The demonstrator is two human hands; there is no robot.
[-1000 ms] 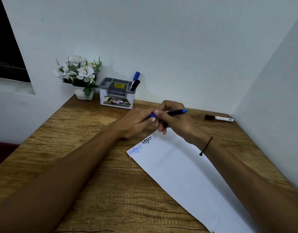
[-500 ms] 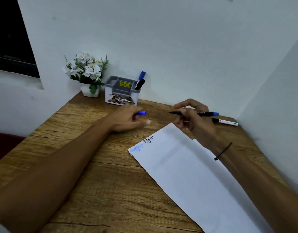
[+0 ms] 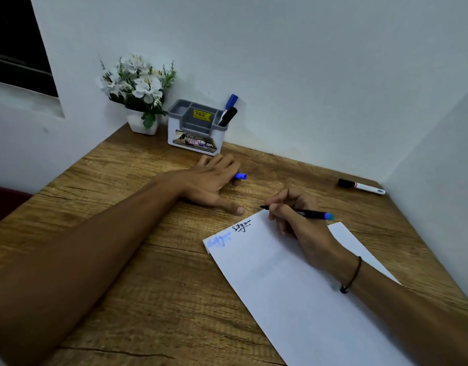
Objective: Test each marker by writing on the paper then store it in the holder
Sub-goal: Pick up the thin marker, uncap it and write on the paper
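My right hand point(image 3: 296, 215) grips an uncapped black marker with a blue end point(image 3: 313, 214); its tip hovers at the far corner of the white paper point(image 3: 293, 294). The paper carries a blue scribble and a black one near its left corner. My left hand point(image 3: 211, 183) lies flat on the wooden desk point(image 3: 137, 260) beside the paper, fingers spread, with the blue cap point(image 3: 240, 176) tucked under its fingers. The grey and white holder point(image 3: 195, 128) stands by the far wall with a blue marker point(image 3: 230, 101) and a black marker point(image 3: 228, 116) in it.
A white marker with a black cap point(image 3: 361, 186) lies at the far right of the desk near the corner of the walls. A white pot of white flowers point(image 3: 140, 93) stands left of the holder. A dark window sits at the upper left.
My hands pulled apart, taking the cap off the marker. My left hand went down flat on the desk with the cap. My right hand brought the marker's tip down to the paper's corner.
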